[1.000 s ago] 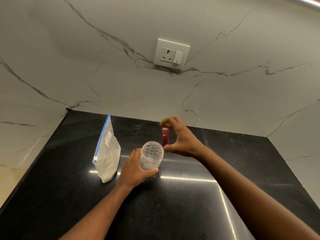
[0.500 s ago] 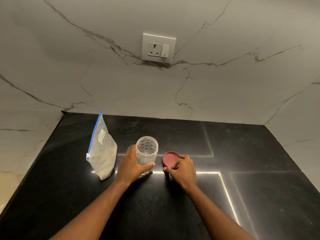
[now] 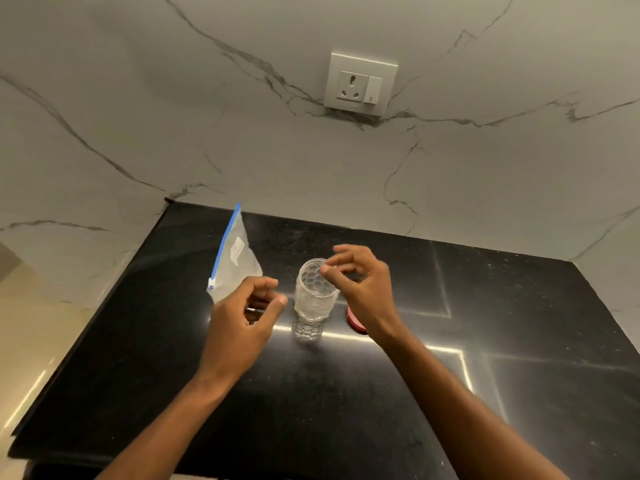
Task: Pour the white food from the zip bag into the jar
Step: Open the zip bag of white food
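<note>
A clear dimpled jar [image 3: 313,292] stands upright and uncapped on the black counter [image 3: 346,393]. Its red lid [image 3: 353,320] lies on the counter just right of the jar, mostly hidden behind my right wrist. A zip bag [image 3: 235,261] with a blue seal and white food inside stands to the left of the jar. My left hand [image 3: 242,320] hovers between bag and jar, fingers curled apart, holding nothing. My right hand [image 3: 360,289] floats by the jar's rim on its right side, fingers loosely spread and empty.
A white marble wall rises behind the counter, with a socket and switch plate [image 3: 360,84] above the jar. The counter's left edge drops to a beige floor [image 3: 31,341].
My left hand let go of the jar and shifted left toward the bag. My right hand left the lid on the counter and rose beside the jar's rim.
</note>
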### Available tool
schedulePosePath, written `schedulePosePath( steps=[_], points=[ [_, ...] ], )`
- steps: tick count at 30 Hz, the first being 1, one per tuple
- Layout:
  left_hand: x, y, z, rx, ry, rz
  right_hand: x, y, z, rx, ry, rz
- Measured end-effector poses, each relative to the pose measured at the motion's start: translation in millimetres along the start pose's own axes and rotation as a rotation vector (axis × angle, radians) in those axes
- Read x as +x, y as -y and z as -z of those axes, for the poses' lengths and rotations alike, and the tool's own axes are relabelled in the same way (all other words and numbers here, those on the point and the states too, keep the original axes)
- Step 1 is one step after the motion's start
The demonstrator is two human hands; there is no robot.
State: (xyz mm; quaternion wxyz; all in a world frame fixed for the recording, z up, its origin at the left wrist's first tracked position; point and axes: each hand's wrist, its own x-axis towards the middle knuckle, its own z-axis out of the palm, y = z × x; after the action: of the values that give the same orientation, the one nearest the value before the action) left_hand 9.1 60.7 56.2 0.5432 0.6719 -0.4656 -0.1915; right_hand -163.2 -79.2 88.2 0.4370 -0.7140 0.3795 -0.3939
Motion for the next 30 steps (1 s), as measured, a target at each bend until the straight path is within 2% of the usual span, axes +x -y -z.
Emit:
schedulePosePath(
  steps=[4,8,14,23,30],
  points=[
    [-13.7,-5.6,40.8,0.083,-0.219,-0.109,17.6,44.2,-30.7,0.004,0.323,0.203],
    [-28.1,7.9,55.4,0.073,-0.412,-0.017,38.5,73.3,-75.9,-0.345,0.568,0.403],
    [-22.6,24.0,56.3,0.067,-0.411,0.085,61.0,97.5,-120.0,-0.839,0.902,0.658],
    [-9.3,30.1,57.1,0.198,-0.415,-0.011,67.3,109.2,-122.4,-0.933,1.002,0.729],
    [-3.3,32.6,57.7,0.271,-0.448,-0.072,72.1,116.9,-124.2,-1.05,1.047,0.887]
  ],
)
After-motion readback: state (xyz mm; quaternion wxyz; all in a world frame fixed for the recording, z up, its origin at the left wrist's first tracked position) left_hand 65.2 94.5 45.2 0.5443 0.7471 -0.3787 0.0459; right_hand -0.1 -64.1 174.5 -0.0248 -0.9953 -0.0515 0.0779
